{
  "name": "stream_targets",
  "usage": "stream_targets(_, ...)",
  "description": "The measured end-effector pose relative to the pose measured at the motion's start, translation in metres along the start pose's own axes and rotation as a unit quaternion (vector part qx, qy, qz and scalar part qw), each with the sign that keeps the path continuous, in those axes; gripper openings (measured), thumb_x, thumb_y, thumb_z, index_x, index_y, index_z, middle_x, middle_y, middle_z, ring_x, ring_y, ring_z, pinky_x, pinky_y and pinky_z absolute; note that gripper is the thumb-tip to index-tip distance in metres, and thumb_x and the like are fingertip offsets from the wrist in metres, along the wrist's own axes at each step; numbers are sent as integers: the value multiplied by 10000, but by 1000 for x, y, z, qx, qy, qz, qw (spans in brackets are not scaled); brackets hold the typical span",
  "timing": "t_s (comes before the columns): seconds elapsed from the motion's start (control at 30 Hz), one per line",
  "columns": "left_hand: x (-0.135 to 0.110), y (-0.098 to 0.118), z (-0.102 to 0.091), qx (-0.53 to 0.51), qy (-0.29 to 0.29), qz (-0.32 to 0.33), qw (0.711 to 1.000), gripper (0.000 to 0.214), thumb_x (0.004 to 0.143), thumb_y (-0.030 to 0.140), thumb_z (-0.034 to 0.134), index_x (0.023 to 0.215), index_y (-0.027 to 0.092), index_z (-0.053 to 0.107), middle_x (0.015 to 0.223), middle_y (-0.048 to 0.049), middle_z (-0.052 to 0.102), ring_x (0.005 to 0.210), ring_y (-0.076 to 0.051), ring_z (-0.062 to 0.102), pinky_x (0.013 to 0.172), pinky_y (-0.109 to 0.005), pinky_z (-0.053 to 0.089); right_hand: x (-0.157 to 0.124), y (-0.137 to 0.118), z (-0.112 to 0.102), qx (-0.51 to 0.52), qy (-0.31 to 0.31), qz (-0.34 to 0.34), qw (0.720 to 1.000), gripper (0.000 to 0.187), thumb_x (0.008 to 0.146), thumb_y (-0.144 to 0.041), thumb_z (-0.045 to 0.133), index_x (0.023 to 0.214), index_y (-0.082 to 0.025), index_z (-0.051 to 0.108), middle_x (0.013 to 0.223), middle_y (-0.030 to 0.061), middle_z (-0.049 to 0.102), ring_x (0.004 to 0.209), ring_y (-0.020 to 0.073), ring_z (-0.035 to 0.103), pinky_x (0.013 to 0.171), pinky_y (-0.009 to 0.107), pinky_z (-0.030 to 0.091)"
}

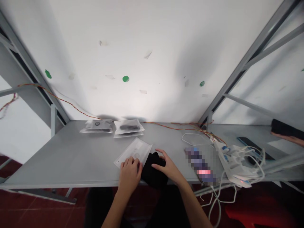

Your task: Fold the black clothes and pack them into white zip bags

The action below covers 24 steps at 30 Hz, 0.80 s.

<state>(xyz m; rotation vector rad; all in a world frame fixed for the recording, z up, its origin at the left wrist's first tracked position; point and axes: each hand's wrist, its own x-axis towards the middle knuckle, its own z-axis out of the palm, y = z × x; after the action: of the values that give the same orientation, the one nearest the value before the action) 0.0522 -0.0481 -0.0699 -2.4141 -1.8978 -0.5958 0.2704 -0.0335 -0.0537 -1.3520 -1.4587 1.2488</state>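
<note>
A frosted plastic zip bag (pixel 137 149) lies tilted on the grey table in front of me. My left hand (pixel 130 172) is closed on its lower edge, fingers bent over it and thumb beside a black folded item (pixel 154 174). That black item, soft like cloth, sits at the table's front edge, partly over it, against the bag's right side. My right hand (pixel 168 167) grips it from the right, thumb on top and fingers behind. Whether any of the item is inside the bag, I cannot tell. Two groups of filled frosted bags, left (pixel 98 126) and right (pixel 128 127), lie at the back.
To the right, a blurred-out phone-like object (pixel 200 166) lies near a white power strip (pixel 229 164) with tangled white cables. Another person's hand (pixel 289 138) holds a black object at far right. A twisted wire (pixel 161 124) runs along the wall. Grey metal frames (pixel 239 71) flank the table.
</note>
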Motion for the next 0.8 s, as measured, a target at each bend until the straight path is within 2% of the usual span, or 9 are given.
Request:
stream_targets(0.07,0,0,-1,-3,-9,4,1000,237,1033,318,439,954,218,639,985,-77,626,966,-280,589,834,-422,404,-1,-3,-3,2,5,-8,1000,653,737,-403,797,1345,-259,605,1214,79,720,1193,299,648,996,437,535)
stream_targets(0.13,0,1,-3,-8,-21,11,1000,248,1038,342,439,959,222,640,980,-72,621,961,-277,585,835,-419,400,-3,-8,-6,56,-4,-1,998,541,733,-391,825,1242,-265,694,1263,73,713,1245,309,621,1018,433,521)
stream_targets(0.27,0,0,-6,-6,-36,27,999,229,1033,337,456,983,227,651,982,-68,617,966,-272,581,844,-411,394,-5,-15,-5,256,-40,54,964,629,696,-380,889,1285,-326,674,1217,38,742,1014,256,724,914,397,561)
stream_targets(0.33,0,-1,-6,-7,-42,36,998,208,1030,300,459,1030,235,657,1001,-68,623,973,-271,582,846,-408,395,-3,-15,1,281,-63,68,955,632,674,-368,904,1268,-335,689,1194,32,752,969,248,732,899,398,563)
stream_targets(0.47,-1,-5,-5,-40,-40,44,997,213,1032,231,442,1116,240,637,1036,-59,644,964,-256,589,838,-391,405,3,-11,10,159,-92,30,983,482,700,-334,884,1167,-303,768,1229,48,748,1145,283,677,1059,450,486)
stream_targets(0.57,-1,-8,-3,-83,-19,30,996,242,1058,232,377,983,210,607,954,-44,647,923,-239,601,832,-384,414,6,-9,12,63,-125,-10,990,415,725,-351,856,1128,-276,794,1210,63,762,1207,307,649,1146,511,410)
stream_targets(0.67,-2,-10,-2,-135,15,31,990,265,1068,246,356,903,209,560,880,-23,636,869,-217,615,807,-361,423,8,-9,13,16,-154,-24,988,417,726,-352,835,1132,-266,796,1196,69,774,1189,318,663,1145,546,405)
stream_targets(0.73,-4,-10,-1,-146,30,49,988,245,1062,254,379,894,214,553,877,-21,637,849,-213,616,785,-351,428,10,-8,13,12,-139,-33,990,408,715,-335,829,1115,-265,800,1178,66,780,1171,313,672,1128,533,425)
stream_targets(0.8,-5,-10,1,-135,36,70,988,232,1055,253,395,889,217,553,874,-25,640,825,-214,612,764,-349,434,15,-6,14,36,-58,-44,997,373,694,-336,833,1058,-256,805,1128,65,790,1130,305,685,1092,507,457)
